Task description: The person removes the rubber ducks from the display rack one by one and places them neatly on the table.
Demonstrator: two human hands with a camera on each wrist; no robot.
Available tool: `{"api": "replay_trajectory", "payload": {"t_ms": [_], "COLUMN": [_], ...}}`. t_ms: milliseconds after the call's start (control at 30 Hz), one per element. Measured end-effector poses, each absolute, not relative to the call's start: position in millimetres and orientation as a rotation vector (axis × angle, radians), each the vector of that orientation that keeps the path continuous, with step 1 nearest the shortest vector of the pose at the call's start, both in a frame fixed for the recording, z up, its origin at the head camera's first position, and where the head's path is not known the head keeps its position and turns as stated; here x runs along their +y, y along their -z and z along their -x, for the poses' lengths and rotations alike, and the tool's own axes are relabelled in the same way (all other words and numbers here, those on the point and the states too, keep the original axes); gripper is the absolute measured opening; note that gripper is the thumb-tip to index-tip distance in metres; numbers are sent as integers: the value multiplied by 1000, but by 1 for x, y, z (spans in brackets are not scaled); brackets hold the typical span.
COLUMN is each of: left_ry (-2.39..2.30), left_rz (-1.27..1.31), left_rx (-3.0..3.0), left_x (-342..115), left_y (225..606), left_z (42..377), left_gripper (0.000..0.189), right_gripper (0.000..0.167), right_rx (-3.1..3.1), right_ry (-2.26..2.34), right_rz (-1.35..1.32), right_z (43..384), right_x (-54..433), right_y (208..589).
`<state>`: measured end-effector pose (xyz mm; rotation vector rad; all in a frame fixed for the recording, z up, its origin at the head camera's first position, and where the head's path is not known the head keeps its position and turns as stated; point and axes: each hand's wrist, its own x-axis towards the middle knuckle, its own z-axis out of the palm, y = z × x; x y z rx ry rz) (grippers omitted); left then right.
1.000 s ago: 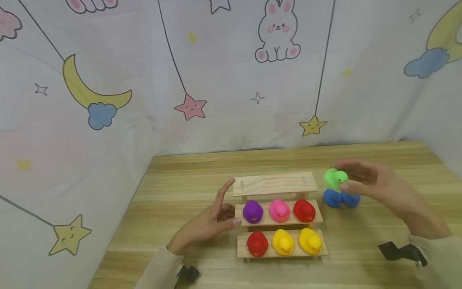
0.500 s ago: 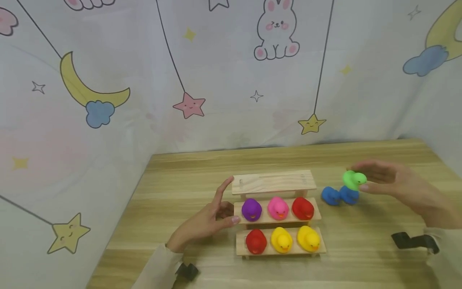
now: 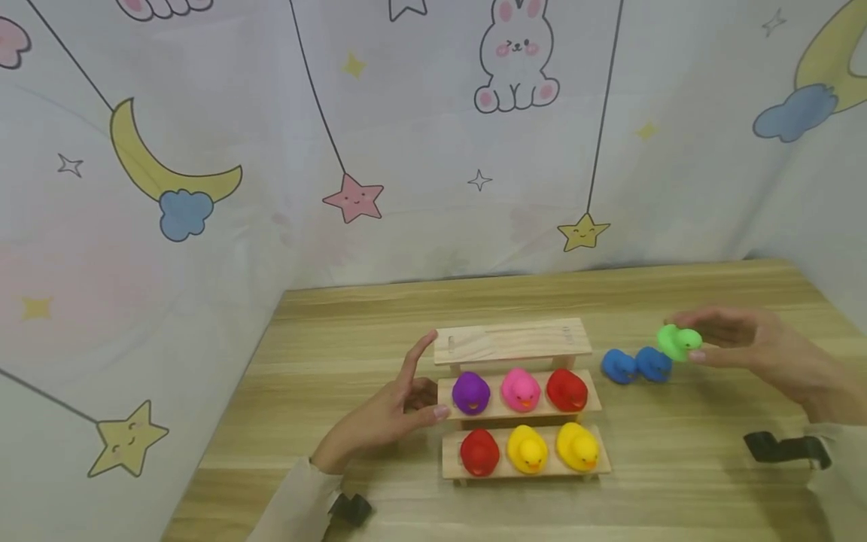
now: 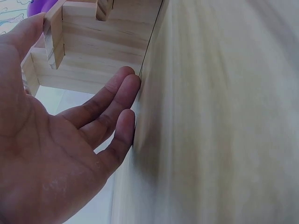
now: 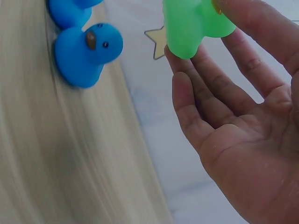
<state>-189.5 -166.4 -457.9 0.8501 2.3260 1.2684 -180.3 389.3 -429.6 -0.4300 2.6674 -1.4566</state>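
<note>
1. With the right hand (image 3: 765,346), pinching a smooth light-green toy duck (image 3: 677,342) between thumb and fingers, holding it raised above the pale wood-grained surface (image 3: 677,467).
2. Holding it, in the head view, just to the right of a smooth blue toy duck (image 3: 653,365) and a second blue toy duck (image 3: 619,366), both sitting close together on the surface, right of the rack.
3. With the left hand (image 3: 386,418), spreading relaxed fingers at the left end of an unpainted, three-tiered wooden rack (image 3: 512,341); placing the index fingertip by the top board and the thumb by the middle one; in the left wrist view, extending the other three fingers low, near the surface.
4. Seeing on the middle tier, from left to right, a purple toy duck (image 3: 470,393), a pink toy duck (image 3: 521,389) and a red toy duck (image 3: 567,389), all sitting upright.
5. Seeing on the front tier another red duck (image 3: 479,452), then a bright yellow toy duck (image 3: 527,449) and a second yellow duck (image 3: 577,446), sitting in a row.
6. Wearing pale long sleeves (image 3: 291,500) and dark wrist straps (image 3: 787,449).
7. Facing a white cloth backdrop (image 3: 420,135) printed with a rabbit, moons and stars.
</note>
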Motion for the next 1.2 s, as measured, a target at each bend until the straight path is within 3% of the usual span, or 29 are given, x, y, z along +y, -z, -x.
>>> {"api": "replay_trajectory", "payload": {"t_ms": [767,1200], "left_ry": [-1294,-1281], "left_rz": [-889,-883], "left_rx": [2299,2311], "left_x": [-167,-167], "left_y": [458,458], "left_z": [190,190], "left_gripper": [106,106], "right_gripper": [45,46], "right_rx": [2636,2649], "right_ry": [1275,1292], "right_rz": [213,315], "right_z": [180,182], "right_x": [425,420], "right_y": [462,468]}}
